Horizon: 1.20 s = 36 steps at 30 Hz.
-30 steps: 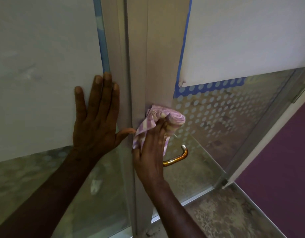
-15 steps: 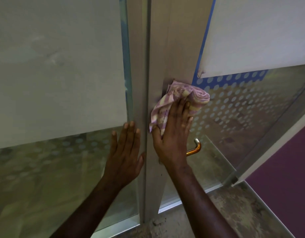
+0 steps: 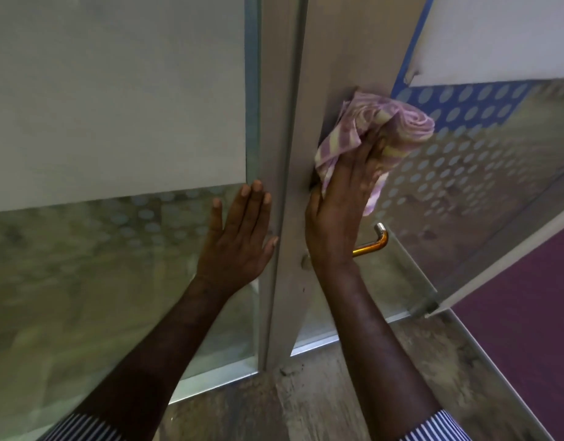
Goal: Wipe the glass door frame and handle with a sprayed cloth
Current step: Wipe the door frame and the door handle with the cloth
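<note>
A grey metal door frame (image 3: 344, 52) runs vertically through the middle of the view. My right hand (image 3: 341, 218) presses a bunched pink and yellow striped cloth (image 3: 385, 122) against the frame's right stile, its fingers over the cloth. Just below and right of that hand, a brass-coloured door handle (image 3: 374, 245) sticks out, partly hidden by my wrist. My left hand (image 3: 239, 240) lies flat with straight fingers on the glass panel (image 3: 83, 265) and the frame's left edge.
The glass door (image 3: 481, 186) at the right stands open and carries a dotted film with a blue band. Frosted film covers the upper glass on both sides. A purple wall (image 3: 535, 329) is at the far right. Worn floor (image 3: 306, 402) lies below.
My right hand has carried the cloth upward along the frame, away from the handle. My left hand has slid down the glass, and the view has shifted.
</note>
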{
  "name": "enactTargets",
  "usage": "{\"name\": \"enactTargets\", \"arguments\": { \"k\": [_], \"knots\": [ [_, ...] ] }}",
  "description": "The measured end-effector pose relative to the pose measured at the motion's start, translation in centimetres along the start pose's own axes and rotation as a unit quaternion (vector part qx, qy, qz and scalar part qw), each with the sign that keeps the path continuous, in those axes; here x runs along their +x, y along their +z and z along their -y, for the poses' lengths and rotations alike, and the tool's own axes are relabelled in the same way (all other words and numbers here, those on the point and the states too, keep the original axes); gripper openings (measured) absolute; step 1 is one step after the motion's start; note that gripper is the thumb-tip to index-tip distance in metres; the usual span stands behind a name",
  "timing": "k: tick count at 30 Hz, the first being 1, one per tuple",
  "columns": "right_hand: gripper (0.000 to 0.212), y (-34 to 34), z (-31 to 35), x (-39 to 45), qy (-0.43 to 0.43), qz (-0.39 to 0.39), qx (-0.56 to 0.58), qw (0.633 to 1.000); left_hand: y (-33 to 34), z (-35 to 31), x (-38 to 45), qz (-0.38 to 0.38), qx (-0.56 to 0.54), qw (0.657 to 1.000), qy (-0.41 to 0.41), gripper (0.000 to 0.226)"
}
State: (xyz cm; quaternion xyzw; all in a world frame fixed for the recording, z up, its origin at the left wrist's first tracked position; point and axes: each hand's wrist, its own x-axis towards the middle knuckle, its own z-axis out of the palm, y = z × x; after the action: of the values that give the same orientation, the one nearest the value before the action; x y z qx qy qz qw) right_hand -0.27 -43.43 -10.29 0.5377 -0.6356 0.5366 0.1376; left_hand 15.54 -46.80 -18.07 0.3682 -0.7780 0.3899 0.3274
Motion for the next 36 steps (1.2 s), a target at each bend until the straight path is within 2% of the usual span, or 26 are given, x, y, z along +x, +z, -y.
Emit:
{"name": "enactTargets", "arguments": {
  "k": [5,10,12,15,17,19,21,22,23,25,27,29,31,33,36],
  "knots": [
    [0.080,0.3,-1.4,-5.5,-0.019,0.070,-0.055,0.996,0.0,-0.1,-0.1,-0.003,0.007,1.000,-0.012,0.083],
    [0.091,-0.5,-1.4,-0.1,0.047,-0.018,-0.046,0.998,0.1,-0.1,-0.2,-0.003,0.022,1.000,-0.009,0.083],
    [0.088,-0.4,-0.8,0.3,0.026,-0.015,-0.034,0.999,0.2,-0.3,-0.1,-0.006,0.025,1.000,-0.012,0.082],
    [0.079,-1.8,-1.6,-2.0,-0.066,0.081,-0.051,0.993,0.4,-0.2,-0.2,-0.015,0.023,1.000,-0.012,0.083],
    [0.074,-4.6,-3.0,-2.6,-0.092,0.140,0.023,0.986,0.5,-0.1,-0.3,-0.023,0.019,0.999,-0.013,0.083],
    [0.065,-8.2,-3.7,-1.8,-0.024,0.129,0.151,0.980,0.5,0.0,-0.2,-0.027,0.017,0.999,-0.013,0.083],
    [0.059,-11.5,-4.3,-1.3,0.106,0.065,0.253,0.959,0.5,0.0,-0.2,-0.027,0.021,0.999,-0.014,0.083],
    [0.056,-12.6,-4.8,-1.6,0.134,0.043,0.272,0.952,0.5,0.0,-0.2,-0.026,0.024,0.999,-0.014,0.083],
    [0.055,-13.1,-5.3,-2.2,0.141,0.041,0.265,0.953,0.5,0.0,-0.2,-0.025,0.025,0.999,-0.014,0.083],
    [0.066,-12.8,-6.0,-3.9,0.123,0.084,0.214,0.965,0.4,0.0,-0.1,-0.021,0.025,0.999,-0.011,0.083],
    [0.080,-10.8,-6.5,-6.1,0.047,0.166,0.129,0.977,0.4,0.0,0.0,-0.024,0.029,0.999,-0.010,0.084],
    [0.077,-8.0,-6.8,-8.2,-0.049,0.248,-0.018,0.967,0.3,-0.1,-0.1,-0.028,0.028,0.999,-0.011,0.083],
    [0.077,-5.9,-6.6,-10.0,-0.091,0.285,-0.180,0.937,0.3,-0.1,-0.2,-0.028,0.028,0.999,-0.010,0.082],
    [0.081,-4.9,-6.4,-10.7,-0.073,0.267,-0.207,0.938,0.4,-0.1,-0.2,-0.027,0.027,0.999,-0.007,0.081],
    [0.063,-4.3,-5.9,-10.3,-0.022,0.175,-0.135,0.975,0.4,-0.1,-0.2,-0.028,0.026,0.999,-0.011,0.082]
  ]
}}
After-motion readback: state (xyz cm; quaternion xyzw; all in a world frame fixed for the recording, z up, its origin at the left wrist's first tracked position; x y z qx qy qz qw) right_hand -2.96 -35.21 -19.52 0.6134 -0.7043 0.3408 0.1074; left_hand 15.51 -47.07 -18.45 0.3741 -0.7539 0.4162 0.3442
